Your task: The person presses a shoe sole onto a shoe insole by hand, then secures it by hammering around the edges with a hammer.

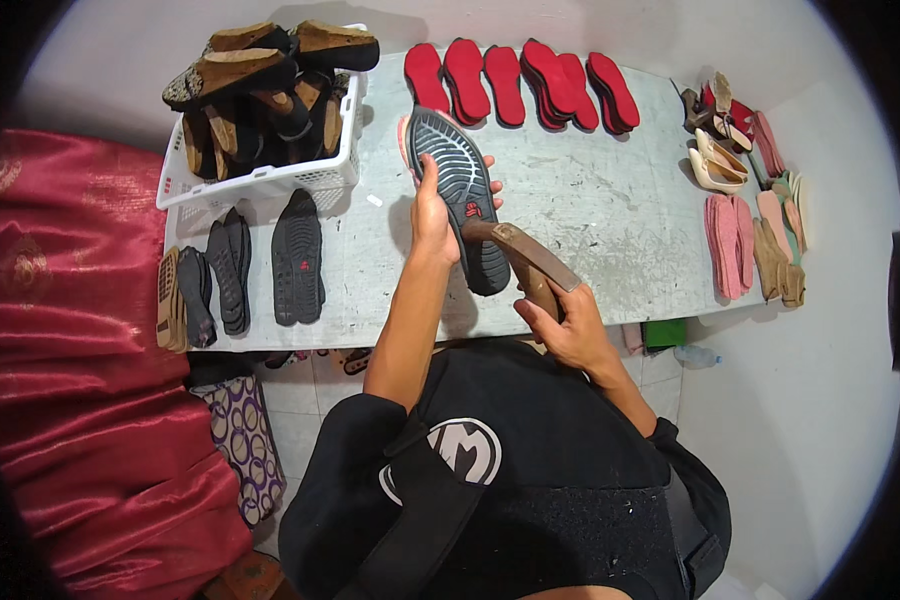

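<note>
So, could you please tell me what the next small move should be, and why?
Probably a light tap on the black sole with the hammer-like tool: the right hand holds its blunt end at or just above the sole, and the left hand grips the sole by its edges, fingers clear of that spot.

I see the left hand (433, 218) holding a sole (458, 165), ribbed side facing me; the right hand (576, 330) grips a hammer (522, 248). Red insoles (505, 88) line the table's (610, 185) far edge.
</note>
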The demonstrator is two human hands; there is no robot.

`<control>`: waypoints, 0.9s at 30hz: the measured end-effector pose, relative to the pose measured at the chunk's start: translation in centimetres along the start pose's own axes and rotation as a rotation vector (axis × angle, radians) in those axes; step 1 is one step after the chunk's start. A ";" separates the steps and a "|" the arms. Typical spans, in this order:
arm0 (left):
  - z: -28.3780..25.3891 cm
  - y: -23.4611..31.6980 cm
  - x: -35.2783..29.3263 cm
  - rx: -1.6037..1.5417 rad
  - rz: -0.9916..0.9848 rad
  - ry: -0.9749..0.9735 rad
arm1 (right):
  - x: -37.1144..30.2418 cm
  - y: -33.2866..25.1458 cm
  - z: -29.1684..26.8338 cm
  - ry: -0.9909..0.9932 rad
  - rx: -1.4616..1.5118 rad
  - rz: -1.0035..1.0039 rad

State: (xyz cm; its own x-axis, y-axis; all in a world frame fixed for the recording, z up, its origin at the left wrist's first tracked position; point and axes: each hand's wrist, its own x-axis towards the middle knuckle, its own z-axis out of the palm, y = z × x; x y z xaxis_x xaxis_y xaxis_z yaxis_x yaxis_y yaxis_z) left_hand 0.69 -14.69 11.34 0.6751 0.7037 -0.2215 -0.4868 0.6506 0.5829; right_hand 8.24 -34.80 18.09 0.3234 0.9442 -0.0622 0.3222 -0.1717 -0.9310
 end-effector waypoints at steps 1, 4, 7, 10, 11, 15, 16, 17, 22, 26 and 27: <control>0.1 -0.2 0.1 -0.047 -0.041 -0.004 | -0.1 -0.1 -0.2 0.007 0.007 0.004; 0.8 -0.5 0.5 -0.024 -0.041 -0.016 | -0.8 -0.6 -1.1 0.038 -0.001 -0.004; 1.0 -0.3 1.6 -0.038 -0.051 -0.060 | -1.5 -0.5 -1.5 0.101 -0.012 -0.115; 1.9 -0.3 1.8 -0.061 -0.059 -0.087 | -2.2 -0.4 -1.9 0.087 -0.006 -0.087; 2.3 -0.4 1.9 -0.046 -0.060 -0.101 | -2.5 -0.4 -2.0 0.022 -0.004 0.036; 2.2 -1.6 2.6 -0.089 -0.087 -0.087 | -2.8 0.8 -1.6 0.135 -0.038 -0.138; 2.1 -1.7 2.5 -0.129 -0.099 -0.084 | -2.9 0.2 -2.0 0.103 -0.028 -0.044; 1.9 -1.6 2.6 -0.127 -0.100 -0.084 | -3.0 -0.2 -2.3 0.072 -0.017 0.050; 2.1 -0.9 3.6 -0.174 -0.125 -0.101 | -3.8 0.0 -3.0 0.114 -0.018 -0.089; 3.1 -1.1 3.9 -0.038 -0.054 -0.102 | -3.6 0.2 -2.6 0.098 -0.061 -0.077; 3.0 -1.3 4.0 -0.031 -0.063 -0.089 | -3.6 0.7 -2.4 0.118 -0.068 -0.098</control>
State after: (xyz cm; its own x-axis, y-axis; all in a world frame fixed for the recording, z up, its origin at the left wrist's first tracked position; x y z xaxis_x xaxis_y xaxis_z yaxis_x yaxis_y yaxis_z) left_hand 5.69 -13.59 12.04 0.7511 0.6335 -0.1856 -0.4578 0.7024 0.5450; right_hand 9.39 -38.99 18.56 0.3885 0.9184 0.0744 0.4155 -0.1025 -0.9038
